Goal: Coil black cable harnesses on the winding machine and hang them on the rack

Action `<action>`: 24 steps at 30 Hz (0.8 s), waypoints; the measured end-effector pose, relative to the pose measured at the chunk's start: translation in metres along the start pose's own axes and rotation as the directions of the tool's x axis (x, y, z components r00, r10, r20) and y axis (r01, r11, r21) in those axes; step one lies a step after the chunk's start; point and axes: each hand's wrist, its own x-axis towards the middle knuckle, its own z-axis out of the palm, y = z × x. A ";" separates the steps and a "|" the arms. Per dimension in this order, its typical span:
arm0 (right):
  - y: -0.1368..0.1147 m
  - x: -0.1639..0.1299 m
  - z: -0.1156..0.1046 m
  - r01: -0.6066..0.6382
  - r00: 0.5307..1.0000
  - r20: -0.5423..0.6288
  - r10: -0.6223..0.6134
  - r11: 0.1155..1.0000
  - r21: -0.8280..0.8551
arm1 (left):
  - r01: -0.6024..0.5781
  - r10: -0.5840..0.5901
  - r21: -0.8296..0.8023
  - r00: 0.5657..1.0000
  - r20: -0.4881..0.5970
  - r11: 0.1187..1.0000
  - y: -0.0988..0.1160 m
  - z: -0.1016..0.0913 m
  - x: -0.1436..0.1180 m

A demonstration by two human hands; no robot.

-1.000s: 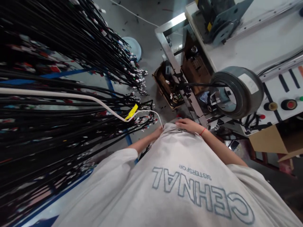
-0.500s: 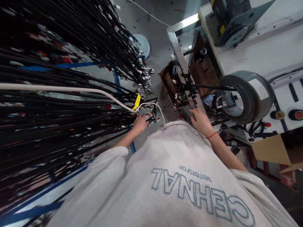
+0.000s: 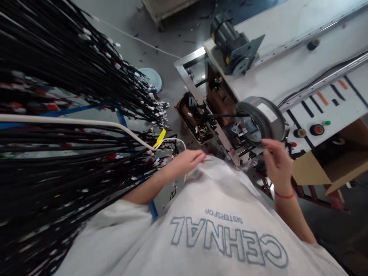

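Note:
My left hand [image 3: 191,160] is in front of my shirt, fingers pressed together and pointing right; whatever they may hold is hidden. Just beyond it loops a thin white cord [image 3: 175,139], bearing a yellow tag [image 3: 160,138]. To the left hang many black cable harnesses [image 3: 86,157] with small white connectors at their ends. My right hand [image 3: 277,165] is raised at the lower edge of a big dark grey roll [image 3: 273,117] with a white label. Its thumb and fingers are bent and apart, and nothing shows between them. A black strip [image 3: 221,115] runs left from the roll.
A metal frame [image 3: 186,78] joins a white machine table [image 3: 258,82] carrying a motor [image 3: 227,32]. A cardboard box [image 3: 310,168] stands open at right. Another box [image 3: 184,117] with parts is on the floor, near a pale round lid-like thing [image 3: 152,78].
My left hand has left the harness ends and come right, before my shirt. My right hand has moved right, from the metal frame to the roll. The view has shifted right.

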 end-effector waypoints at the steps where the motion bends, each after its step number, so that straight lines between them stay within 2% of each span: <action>1: 0.003 0.008 -0.011 -0.020 0.986 -0.168 0.016 1.000 -0.022 | -0.075 0.079 0.037 0.988 -0.131 0.997 0.019 -0.010 0.025; 3: 0.014 0.022 -0.029 -0.094 0.920 -0.382 0.088 0.996 0.003 | -0.097 0.163 0.195 0.918 -0.360 0.976 0.050 -0.020 0.080; 4: 0.019 0.025 -0.036 -0.128 0.897 -0.422 0.133 0.991 0.041 | -0.065 0.177 0.273 0.896 -0.408 0.960 0.060 -0.020 0.108; 5: 0.023 0.025 -0.040 -0.152 0.887 -0.428 0.172 0.985 0.082 | -0.036 0.183 0.337 0.891 -0.416 0.941 0.066 -0.018 0.133; 8: 0.023 0.009 -0.036 -0.173 0.914 -0.338 0.223 0.970 0.172 | -0.023 0.184 0.493 0.942 -0.281 0.870 0.061 -0.010 0.185; 10: 0.017 -0.007 -0.021 -0.202 0.941 -0.215 0.262 0.943 0.264 | -0.037 0.180 0.542 0.960 -0.214 0.840 0.050 -0.010 0.203; 12: 0.010 -0.021 0.000 -0.277 0.944 -0.062 0.323 0.882 0.382 | -0.053 0.170 0.532 0.970 -0.173 0.845 0.041 -0.014 0.211; 14: 0.004 -0.027 0.022 -0.352 0.931 0.084 0.356 0.812 0.465 | -0.029 0.117 0.481 0.981 -0.154 0.876 0.040 -0.021 0.213; 17: 0.003 -0.022 0.052 -0.410 0.912 0.221 0.346 0.751 0.517 | 0.089 0.009 0.393 0.970 -0.241 0.915 0.050 -0.024 0.192; 20: 0.009 -0.010 0.075 -0.443 0.897 0.234 0.376 0.750 0.492 | 0.153 -0.034 0.330 0.939 -0.342 0.931 0.065 -0.014 0.145; 22: 0.015 0.001 0.085 -0.464 0.885 0.222 0.410 0.722 0.513 | 0.113 -0.012 0.314 0.951 -0.308 0.943 0.074 -0.004 0.110; 24: 0.020 0.015 0.090 -0.480 0.870 0.252 0.423 0.615 0.625 | 0.040 0.031 0.296 0.972 -0.231 0.954 0.079 0.005 0.079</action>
